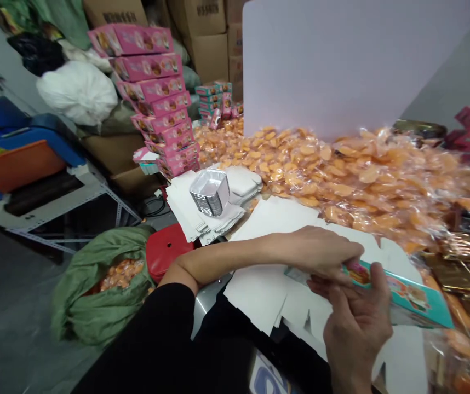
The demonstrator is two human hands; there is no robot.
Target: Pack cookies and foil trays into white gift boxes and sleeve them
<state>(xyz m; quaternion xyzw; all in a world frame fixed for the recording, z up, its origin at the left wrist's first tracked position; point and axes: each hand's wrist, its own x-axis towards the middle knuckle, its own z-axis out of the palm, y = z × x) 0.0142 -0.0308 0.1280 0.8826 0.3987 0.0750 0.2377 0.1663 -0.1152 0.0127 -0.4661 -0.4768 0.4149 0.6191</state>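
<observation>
A teal printed carton with food pictures on its side lies in both of my hands, tilted above the white cardboard sheets. My left hand reaches across from the left and grips its near end from above, fingers bent around the edge. Closed on the front side is my right hand, its thumb on the printed panel. Part of the carton is hidden behind my fingers. Behind my left forearm, a stack of foil trays rests on more white sheets.
Orange items in clear wrappers are heaped along the back, against a pale panel. Pink boxes stand in a tall stack at left. A red stool and a green sack are on the lower left. Gold packets lie at right.
</observation>
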